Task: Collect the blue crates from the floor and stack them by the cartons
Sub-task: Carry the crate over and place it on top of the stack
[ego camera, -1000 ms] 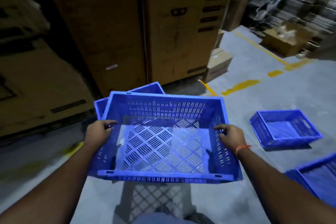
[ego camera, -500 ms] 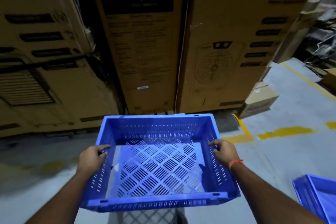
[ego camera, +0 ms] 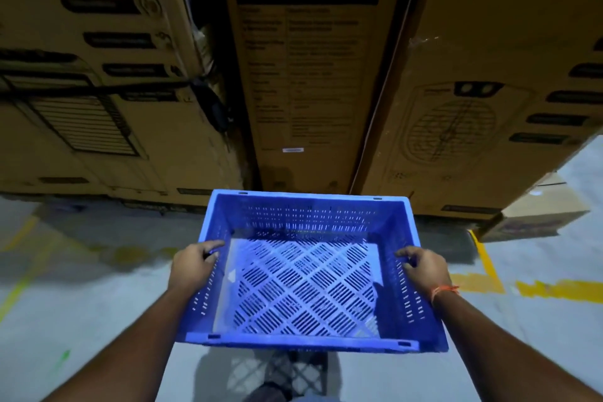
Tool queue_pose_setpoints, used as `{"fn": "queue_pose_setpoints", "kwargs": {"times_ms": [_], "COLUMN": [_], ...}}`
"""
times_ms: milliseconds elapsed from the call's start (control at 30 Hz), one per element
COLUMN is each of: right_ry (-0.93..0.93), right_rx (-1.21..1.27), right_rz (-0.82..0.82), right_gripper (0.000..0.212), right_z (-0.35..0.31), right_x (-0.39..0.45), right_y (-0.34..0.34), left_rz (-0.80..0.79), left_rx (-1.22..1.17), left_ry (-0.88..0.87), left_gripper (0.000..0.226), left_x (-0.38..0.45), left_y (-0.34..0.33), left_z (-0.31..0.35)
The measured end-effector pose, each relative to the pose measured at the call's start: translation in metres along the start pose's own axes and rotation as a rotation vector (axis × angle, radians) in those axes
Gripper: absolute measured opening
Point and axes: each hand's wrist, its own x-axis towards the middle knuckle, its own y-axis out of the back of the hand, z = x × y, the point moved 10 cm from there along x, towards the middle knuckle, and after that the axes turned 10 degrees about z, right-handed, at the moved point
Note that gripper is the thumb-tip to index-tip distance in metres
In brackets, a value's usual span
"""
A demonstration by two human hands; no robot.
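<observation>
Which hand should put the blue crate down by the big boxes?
Neither alone, probably both. The left hand grips the blue slotted plastic crate on one side wall, the right hand on the opposite; it hangs level before the brown cardboard cartons.

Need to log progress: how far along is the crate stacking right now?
Done: nothing stacked shows in this view. In hand: one blue crate, empty, gripped at its side walls by the left hand and right hand, held above the floor facing the cartons. Left: setting it down by them.
</observation>
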Motion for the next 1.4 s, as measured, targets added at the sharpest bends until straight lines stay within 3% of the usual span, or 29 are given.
{"fn": "queue_pose_setpoints", "kwargs": {"times_ms": [767, 1400], "right_ry": [-0.124, -0.055], "right_rx": [0.049, 0.007], "right_rz": [-0.009, -0.029], "right_gripper": [0.033, 0.042], "right_z": [-0.017, 0.005], "right_x": [0.071, 0.109], "right_y": [-0.059, -0.091], "left_rz": [-0.045, -0.117], "left_rx": [-0.070, -0.060], "left_ry": [0.006, 0.021], "left_gripper": [0.031, 0.033], "left_x": [0.102, 0.115], "left_y": [-0.057, -0.112], "left_z": [-0.025, -0.037]}}
